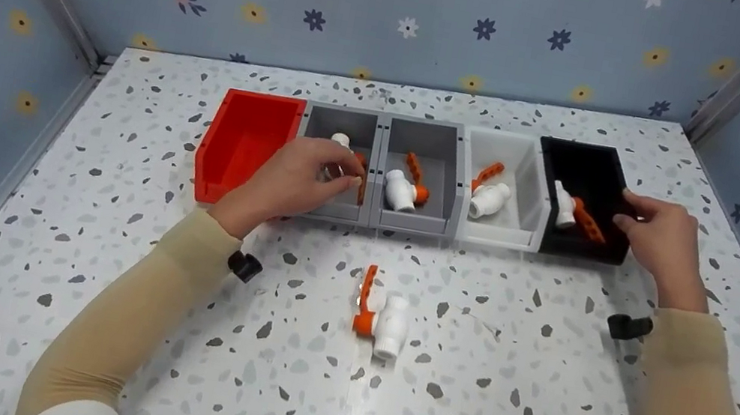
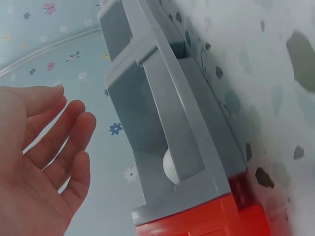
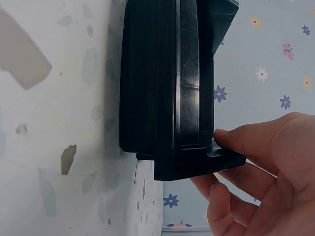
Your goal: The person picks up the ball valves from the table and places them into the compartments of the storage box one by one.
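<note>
Above the left grey bin, my left hand hovers with fingers loosely bent and holds nothing. A ball valve, white with an orange handle, lies in that bin, partly hidden by the hand. At the far right, my right hand pinches the side wall of the black bin between thumb and fingers, as the right wrist view also shows. Inside the black bin lies another white ball valve with an orange handle. One more ball valve rests on the table in front of the bins.
The bins stand in a row: a red bin at the left end, then two grey ones and a white bin. The second grey bin and the white one each hold a ball valve. Flowered panels enclose the speckled table.
</note>
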A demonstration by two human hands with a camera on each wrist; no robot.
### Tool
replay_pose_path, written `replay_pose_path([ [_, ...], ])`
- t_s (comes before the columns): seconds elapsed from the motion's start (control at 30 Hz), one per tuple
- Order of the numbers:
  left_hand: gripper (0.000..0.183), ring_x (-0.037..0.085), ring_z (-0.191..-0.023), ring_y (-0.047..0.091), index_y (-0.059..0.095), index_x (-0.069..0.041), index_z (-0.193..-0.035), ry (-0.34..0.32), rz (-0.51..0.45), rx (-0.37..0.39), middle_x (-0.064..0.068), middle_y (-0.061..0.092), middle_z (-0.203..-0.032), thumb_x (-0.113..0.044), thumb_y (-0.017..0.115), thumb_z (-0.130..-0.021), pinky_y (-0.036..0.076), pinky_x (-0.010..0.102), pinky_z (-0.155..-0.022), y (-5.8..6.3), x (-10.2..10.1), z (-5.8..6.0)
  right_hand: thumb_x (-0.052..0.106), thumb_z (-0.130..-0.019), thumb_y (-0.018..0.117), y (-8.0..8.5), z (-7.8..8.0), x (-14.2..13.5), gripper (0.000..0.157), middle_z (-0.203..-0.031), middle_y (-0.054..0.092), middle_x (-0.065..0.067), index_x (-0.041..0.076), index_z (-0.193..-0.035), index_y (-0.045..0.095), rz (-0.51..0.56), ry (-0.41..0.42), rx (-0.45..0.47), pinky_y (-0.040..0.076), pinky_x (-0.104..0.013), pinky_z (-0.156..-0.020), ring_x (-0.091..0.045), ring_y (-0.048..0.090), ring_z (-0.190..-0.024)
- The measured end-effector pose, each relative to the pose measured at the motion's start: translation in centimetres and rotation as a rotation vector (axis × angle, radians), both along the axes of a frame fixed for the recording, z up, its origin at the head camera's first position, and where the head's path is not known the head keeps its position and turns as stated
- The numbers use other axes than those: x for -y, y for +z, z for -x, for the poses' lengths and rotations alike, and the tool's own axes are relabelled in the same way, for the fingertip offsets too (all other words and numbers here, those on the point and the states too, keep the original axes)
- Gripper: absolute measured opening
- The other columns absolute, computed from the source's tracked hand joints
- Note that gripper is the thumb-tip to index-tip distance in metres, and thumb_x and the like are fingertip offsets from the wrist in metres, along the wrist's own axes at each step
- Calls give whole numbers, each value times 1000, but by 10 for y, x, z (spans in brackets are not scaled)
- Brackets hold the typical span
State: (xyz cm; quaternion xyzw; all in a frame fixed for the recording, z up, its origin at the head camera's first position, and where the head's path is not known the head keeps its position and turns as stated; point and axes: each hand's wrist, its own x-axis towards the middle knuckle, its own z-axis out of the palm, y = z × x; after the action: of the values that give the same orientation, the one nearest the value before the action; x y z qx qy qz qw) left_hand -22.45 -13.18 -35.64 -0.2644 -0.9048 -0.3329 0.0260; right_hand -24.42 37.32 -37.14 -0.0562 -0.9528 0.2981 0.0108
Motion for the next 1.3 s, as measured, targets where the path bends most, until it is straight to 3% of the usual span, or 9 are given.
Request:
replay_pose_path([
  [0.17,17,10,-90,60,74,-15,-111,-85,-35,-3,-7,67,-101,-21,69,-96,53,33,-82,-3,-6,-12,23,-100,61,0,0,-1,51,-145,49,-21,15,-148,48,-1,3,-2,35,-60,-104,-43,45,-131],
  [0.4,20,13,-96,61,71,-15,-114,-313,9,-36,-4,66,-106,-22,68,-96,52,33,-86,-2,-26,-38,22,-99,62,-1,-1,0,51,-143,50,-20,14,-147,49,-3,1,-15,37,-58,-103,-42,47,-130],
  [0.47,21,14,-98,60,71,-15,-115,-347,12,-37,-3,66,-107,-22,69,-96,52,33,-86,-3,-30,-44,22,-99,63,-1,-2,0,51,-143,51,-21,13,-147,50,-4,1,-23,38,-59,-102,-43,48,-129],
  [0.77,29,15,-115,57,68,-19,-123,-416,117,25,-5,63,-124,-28,68,-96,46,33,-98,-13,-39,-63,22,-98,63,-1,-2,0,50,-143,50,-21,12,-146,50,1,7,-22,36,-59,-104,-43,46,-131],
  [1.03,36,15,-121,53,66,-14,-125,-530,166,47,-2,59,-131,-30,71,-93,44,33,-101,-28,-50,-74,23,-98,63,-2,-3,-1,51,-143,50,-22,13,-146,50,-2,10,-12,36,-60,-103,-43,46,-130],
  [1.3,41,18,-121,52,66,-15,-125,-599,210,36,2,56,-136,-35,75,-90,43,32,-101,-37,-56,-79,30,-99,63,3,0,-3,54,-149,42,-21,20,-149,44,40,-13,62,28,-61,-109,-43,36,-138],
])
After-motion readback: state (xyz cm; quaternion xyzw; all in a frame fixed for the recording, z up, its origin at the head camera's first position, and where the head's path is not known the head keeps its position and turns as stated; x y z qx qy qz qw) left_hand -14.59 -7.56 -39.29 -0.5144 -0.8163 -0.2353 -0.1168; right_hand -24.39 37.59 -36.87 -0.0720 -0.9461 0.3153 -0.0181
